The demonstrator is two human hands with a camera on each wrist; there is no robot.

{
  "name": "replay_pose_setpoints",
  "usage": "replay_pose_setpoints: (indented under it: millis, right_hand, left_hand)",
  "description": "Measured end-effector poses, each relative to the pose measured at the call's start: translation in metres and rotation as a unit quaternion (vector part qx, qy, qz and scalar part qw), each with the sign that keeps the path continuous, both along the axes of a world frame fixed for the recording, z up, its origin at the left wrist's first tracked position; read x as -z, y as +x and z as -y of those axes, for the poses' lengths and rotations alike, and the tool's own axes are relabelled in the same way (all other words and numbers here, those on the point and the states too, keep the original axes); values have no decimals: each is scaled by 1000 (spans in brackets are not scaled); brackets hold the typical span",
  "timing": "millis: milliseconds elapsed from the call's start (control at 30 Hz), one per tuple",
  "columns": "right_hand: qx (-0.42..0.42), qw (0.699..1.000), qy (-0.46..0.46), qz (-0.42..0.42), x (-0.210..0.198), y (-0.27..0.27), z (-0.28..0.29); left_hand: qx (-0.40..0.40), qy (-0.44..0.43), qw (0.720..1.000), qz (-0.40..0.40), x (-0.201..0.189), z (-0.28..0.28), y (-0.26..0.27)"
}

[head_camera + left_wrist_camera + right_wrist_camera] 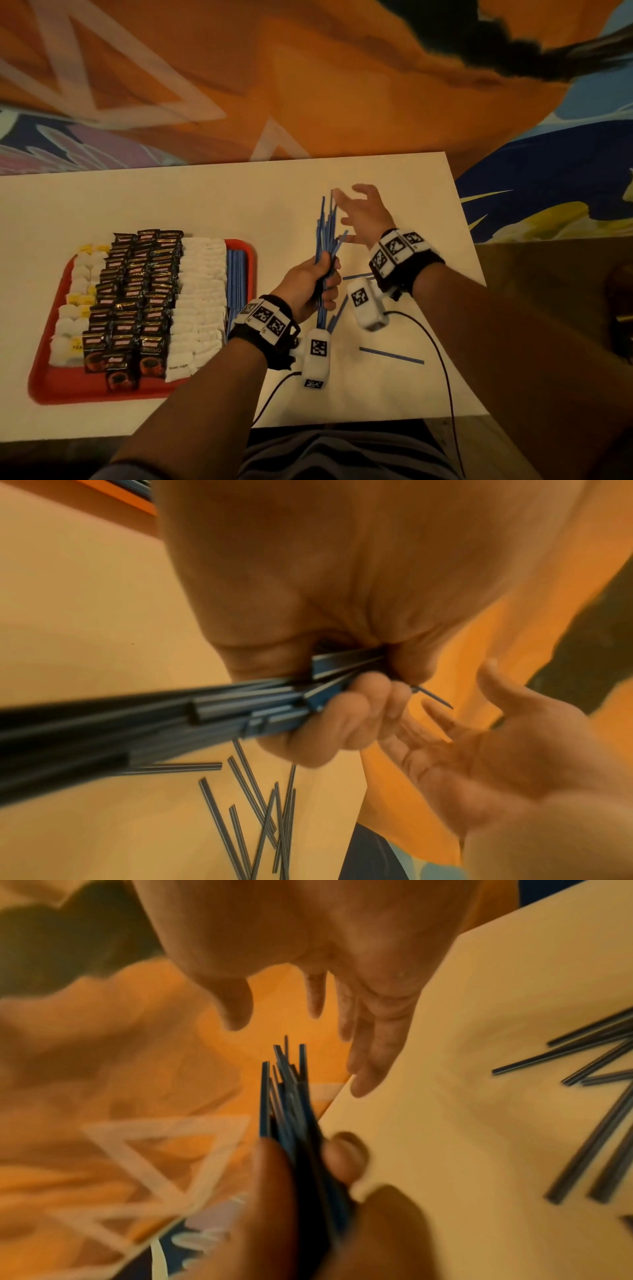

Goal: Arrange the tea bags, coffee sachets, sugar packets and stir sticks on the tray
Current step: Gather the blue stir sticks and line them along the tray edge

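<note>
My left hand point(317, 286) grips a bundle of blue stir sticks point(328, 236) upright above the white table; the same bundle point(240, 710) fills the left wrist view. My right hand point(363, 212) hovers open beside the bundle's upper ends, fingers spread, holding nothing. Its fingertips point(363, 1080) hang just right of the stick tips point(284, 1074). A red tray point(248, 253) at the left holds rows of white tea bags point(73, 308), dark coffee sachets point(137, 298), white sugar packets point(202, 291) and a strip of blue stir sticks point(236, 274) along its right side.
Loose stir sticks point(390, 355) lie on the table point(102, 205) under and right of my hands, several of them point(260, 818) crossed in a heap. Black cables point(438, 356) trail off the table's near edge. An orange patterned floor point(308, 85) lies beyond the far edge.
</note>
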State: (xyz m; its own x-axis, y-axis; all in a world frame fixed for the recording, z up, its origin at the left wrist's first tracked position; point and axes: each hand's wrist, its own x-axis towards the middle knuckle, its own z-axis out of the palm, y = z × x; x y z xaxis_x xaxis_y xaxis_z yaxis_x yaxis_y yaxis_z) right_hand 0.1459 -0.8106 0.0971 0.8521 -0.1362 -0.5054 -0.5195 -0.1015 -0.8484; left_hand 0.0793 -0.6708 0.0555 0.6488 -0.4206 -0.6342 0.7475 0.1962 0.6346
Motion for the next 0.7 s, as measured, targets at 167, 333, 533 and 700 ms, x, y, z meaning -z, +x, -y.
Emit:
replay_pose_setpoints:
  millis: [167, 333, 533, 700]
  right_hand:
    - [-33, 997, 67, 3, -11, 5, -17]
    - [18, 997, 63, 37, -15, 2, -30]
    - [68, 996, 59, 22, -12, 7, -37]
    - [92, 994, 54, 27, -10, 9, -35]
  left_hand:
    - [38, -14, 999, 0, -17, 2, -9]
    - [18, 4, 999, -32, -21, 0, -11]
    - [11, -42, 999, -32, -27, 0, -13]
    - [22, 49, 997, 55, -26, 3, -10]
